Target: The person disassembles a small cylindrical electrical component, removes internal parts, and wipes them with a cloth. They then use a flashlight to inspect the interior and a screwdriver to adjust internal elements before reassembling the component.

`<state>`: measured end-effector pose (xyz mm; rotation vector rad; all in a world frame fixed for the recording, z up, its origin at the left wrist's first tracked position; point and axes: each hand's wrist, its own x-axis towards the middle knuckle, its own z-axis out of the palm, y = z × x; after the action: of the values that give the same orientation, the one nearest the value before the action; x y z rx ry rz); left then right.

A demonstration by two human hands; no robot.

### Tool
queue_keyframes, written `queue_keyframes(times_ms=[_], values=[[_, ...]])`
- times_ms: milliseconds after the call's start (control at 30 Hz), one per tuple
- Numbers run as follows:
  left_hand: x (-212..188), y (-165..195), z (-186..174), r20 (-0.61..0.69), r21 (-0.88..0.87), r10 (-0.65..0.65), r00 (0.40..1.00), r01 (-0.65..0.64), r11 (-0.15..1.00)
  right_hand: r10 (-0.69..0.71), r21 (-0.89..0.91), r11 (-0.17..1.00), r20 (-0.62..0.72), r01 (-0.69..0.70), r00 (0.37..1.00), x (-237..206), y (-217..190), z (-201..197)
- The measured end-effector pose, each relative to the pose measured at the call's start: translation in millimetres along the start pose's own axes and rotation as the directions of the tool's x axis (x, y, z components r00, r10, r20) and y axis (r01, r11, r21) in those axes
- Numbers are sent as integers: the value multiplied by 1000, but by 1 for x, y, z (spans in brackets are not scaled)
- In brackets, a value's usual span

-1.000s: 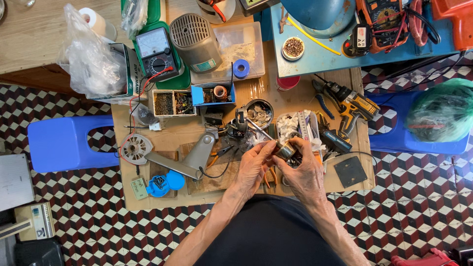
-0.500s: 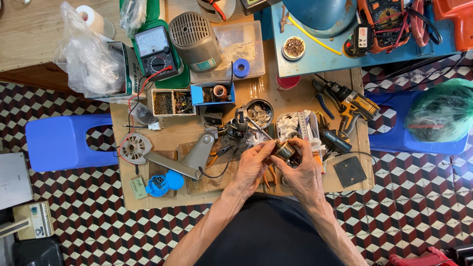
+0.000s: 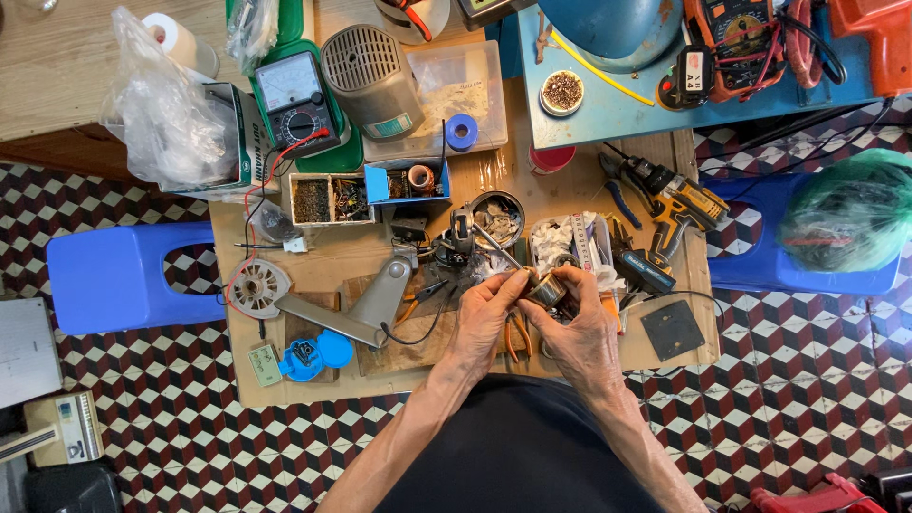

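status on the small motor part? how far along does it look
Done: the fan looks stripped. Grey motor housing, round finned plate and grey stand arm lie apart on the cardboard work board.
In hand: left hand and right hand both grip a small cylindrical metal part; what they do to it is too small to tell.
Left: nothing is reassembled; orange-handled pliers and cordless drill lie unused.

A green analog multimeter (image 3: 296, 106) is lying beside a grey ribbed motor housing (image 3: 370, 68) — both sitting at the board's far edge. A yellow cordless drill (image 3: 676, 204) is resting on the right, near a blue plastic stool (image 3: 128, 277) — standing left.
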<state>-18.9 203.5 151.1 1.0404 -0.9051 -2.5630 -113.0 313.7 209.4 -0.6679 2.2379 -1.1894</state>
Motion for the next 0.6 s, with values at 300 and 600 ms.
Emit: queue_keyframes(times_ms=[300,600], values=[[2,-6,-4,0,-31,6,1000,-6,999,12,27,1000,-13,-12,1000,-3,-2,0],[1,-7,-5,-2,-35,34,999,-34,999,31,47,998,2,-31,1000,-5,-5,-1]])
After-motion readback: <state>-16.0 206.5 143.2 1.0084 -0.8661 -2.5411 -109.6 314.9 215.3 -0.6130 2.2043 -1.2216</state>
